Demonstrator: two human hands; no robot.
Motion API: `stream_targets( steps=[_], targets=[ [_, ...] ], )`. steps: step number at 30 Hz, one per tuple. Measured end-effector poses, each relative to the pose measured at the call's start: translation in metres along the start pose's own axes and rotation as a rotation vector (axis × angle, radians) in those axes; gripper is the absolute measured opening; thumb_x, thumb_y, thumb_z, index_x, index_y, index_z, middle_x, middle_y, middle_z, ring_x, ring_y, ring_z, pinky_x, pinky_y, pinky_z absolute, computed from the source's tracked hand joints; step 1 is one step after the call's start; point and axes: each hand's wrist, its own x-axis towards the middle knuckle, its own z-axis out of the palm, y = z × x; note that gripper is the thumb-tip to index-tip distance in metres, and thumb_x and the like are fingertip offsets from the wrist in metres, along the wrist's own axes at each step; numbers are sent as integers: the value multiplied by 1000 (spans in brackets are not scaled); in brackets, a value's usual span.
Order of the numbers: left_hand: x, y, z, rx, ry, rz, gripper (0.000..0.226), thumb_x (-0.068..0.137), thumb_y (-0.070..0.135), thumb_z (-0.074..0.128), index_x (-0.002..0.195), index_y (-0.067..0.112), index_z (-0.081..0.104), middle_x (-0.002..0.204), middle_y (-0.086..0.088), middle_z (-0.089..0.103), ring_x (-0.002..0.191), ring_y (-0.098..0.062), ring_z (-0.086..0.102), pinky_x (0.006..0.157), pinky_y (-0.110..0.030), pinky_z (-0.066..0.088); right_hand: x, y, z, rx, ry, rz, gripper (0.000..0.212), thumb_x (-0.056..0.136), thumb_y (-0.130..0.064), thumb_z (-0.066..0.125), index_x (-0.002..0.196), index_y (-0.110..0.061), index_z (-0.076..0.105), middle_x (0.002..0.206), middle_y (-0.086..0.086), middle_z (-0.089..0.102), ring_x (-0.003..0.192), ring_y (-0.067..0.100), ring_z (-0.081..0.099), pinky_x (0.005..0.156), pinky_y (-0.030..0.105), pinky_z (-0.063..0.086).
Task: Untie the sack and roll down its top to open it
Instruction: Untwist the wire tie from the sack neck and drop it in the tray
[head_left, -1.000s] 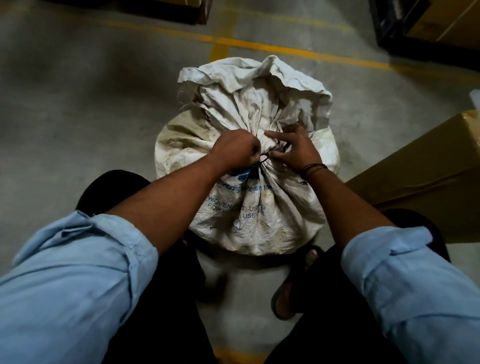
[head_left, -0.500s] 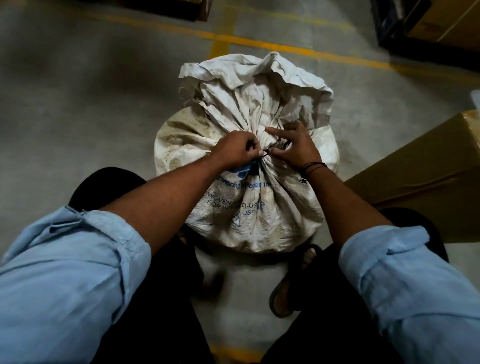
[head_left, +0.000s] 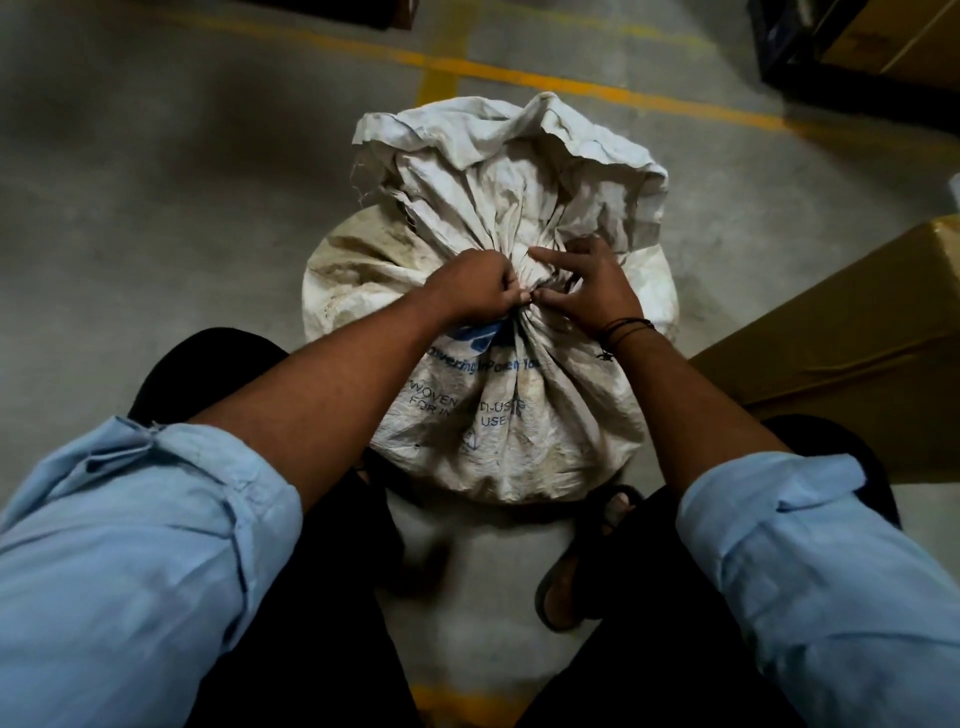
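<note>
A: One big thing fills the middle of the scene: the sack (head_left: 498, 405), a dirty white woven bag standing upright on the concrete floor (head_left: 156, 208), right in front of the person's knees, with a cardboard box (head_left: 841, 332) just to its right.

B: And its top?

A: Gathered into a tight neck (head_left: 524, 291) about halfway up the visible bag. Above that, on the far side, the loose mouth of the sack fans out in crumpled folds. So the long axis runs from the near floor up and away, and the tie sits across it.

B: Where are the hands?

A: Both at the neck, one on each side, about equally close. The left hand (head_left: 475, 286) is curled nearly into a fist, fingertips pinched together on something at the gather. The right hand (head_left: 587, 291) is looser, index finger stretched out over the folds and thumb pressed in toward the left hand's fingertips.

B: Can you see the tie itself?

A: Only a thin dark strand (head_left: 545, 283) between the two hands. I can't tell its knot or exactly which hand has hold of it.

B: So what does the next move hinge on?

A: My guess is the knot has to give first. It lies directly between the fingertips, on the near face of the neck, so the picking happens there. The folded-over top beyond the hands stays bunched until then, and rolling it down hasn't begun.
</note>
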Motion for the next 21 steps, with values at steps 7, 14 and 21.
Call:
stream_targets(
  steps=[7, 14, 21],
  targets=[
    [6, -3, -29, 31, -332, -40, 22, 93, 26, 64, 100, 7, 72, 102, -10, 71, 94, -25, 62, 78, -34, 44, -1, -1, 1, -31, -11, 3, 55, 73, -34, 83, 124, -42, 66, 122, 8, 52, 100, 4, 47, 83, 6, 35],
    [0, 2, -5, 63, -54, -13, 15, 88, 25, 63, 79, 14, 64, 85, -7, 70, 82, -24, 62, 70, -33, 46, -1, -2, -1, -28, 1, -6, 54, 74, -30, 83, 125, -38, 67, 125, 10, 51, 108, 6, 47, 89, 11, 36],
    [1, -1, -32, -6, -317, -14, 11, 88, 26, 71, 86, 16, 66, 78, 3, 61, 76, -16, 56, 73, -31, 40, -2, -5, -3, -34, -12, 6, 55, 75, -31, 83, 126, -39, 66, 125, 8, 50, 106, 6, 46, 89, 13, 36]
  ],
)
